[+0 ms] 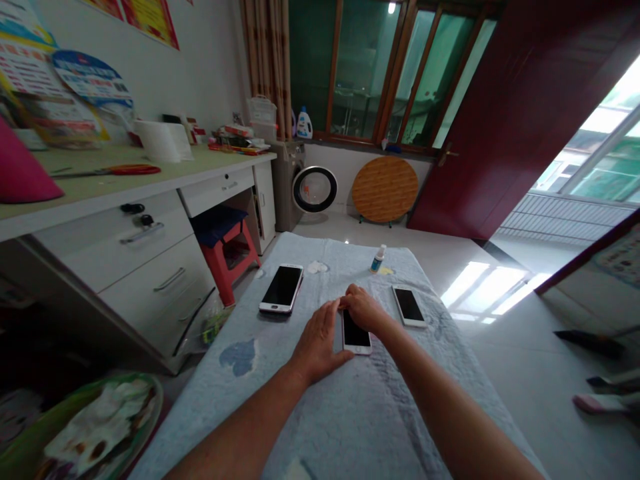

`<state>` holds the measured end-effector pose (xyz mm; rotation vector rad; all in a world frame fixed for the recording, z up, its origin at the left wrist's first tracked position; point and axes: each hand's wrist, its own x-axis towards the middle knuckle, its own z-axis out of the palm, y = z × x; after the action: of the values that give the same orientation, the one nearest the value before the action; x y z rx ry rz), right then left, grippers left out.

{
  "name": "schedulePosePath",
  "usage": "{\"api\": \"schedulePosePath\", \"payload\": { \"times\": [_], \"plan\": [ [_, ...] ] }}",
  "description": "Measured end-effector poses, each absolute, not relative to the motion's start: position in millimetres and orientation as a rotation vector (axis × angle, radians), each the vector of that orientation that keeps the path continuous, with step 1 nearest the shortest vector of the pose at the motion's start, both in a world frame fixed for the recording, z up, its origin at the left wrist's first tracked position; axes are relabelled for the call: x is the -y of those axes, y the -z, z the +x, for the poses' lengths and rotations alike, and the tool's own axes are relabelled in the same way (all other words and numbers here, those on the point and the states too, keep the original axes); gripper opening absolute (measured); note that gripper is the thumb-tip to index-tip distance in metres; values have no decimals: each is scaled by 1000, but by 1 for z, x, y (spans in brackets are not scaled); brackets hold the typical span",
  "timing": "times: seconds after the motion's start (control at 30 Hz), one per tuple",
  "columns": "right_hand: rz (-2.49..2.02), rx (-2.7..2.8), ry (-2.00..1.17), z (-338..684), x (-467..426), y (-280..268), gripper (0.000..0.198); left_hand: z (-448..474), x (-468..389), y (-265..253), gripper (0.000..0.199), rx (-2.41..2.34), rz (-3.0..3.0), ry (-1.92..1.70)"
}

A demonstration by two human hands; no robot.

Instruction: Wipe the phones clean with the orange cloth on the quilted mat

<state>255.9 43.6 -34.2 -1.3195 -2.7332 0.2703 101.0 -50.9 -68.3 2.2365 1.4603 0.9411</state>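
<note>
A white-framed smartphone (357, 337) with a dark screen lies on the cloth-covered table (240, 413). My left hand (317, 343) holds it along its left side, thumb at the lower corner and straight fingers reaching to the top edge. Over the phone's upper end, my right hand (364, 308) is closed with curled fingers, touching my left fingertips; anything inside it is hidden. To the left lies a larger white-edged smartphone (283, 288), apparently on top of another dark one. Another white smartphone (410, 307) is on the right. A small white-capped bottle (379, 259) stands behind my hands.
On the left are a white desk (155, 243) and a red stool (231, 250). A bin with crumpled tissues (103, 420) sits at lower left. Beyond the table are a washing machine with its door open (315, 189), a round wooden tabletop (385, 189) and a dark red door (480, 127).
</note>
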Motion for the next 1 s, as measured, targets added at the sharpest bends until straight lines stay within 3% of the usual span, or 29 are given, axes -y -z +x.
{"api": "schedulePosePath", "payload": {
  "times": [0.57, 0.77, 1.0],
  "plan": [
    [-1156, 2811, -416, 263, 16, 28, 13, 105, 54, 70, 106, -1534, 2241, -890],
    [-1339, 2652, -275, 266, -25, 28, 27, 104, 53, 73, 104, -1552, 2272, -822],
    [-1561, 2585, -246, 257, -55, 39, 30, 104, 52, 72, 108, -1554, 2270, -802]
  ]
}}
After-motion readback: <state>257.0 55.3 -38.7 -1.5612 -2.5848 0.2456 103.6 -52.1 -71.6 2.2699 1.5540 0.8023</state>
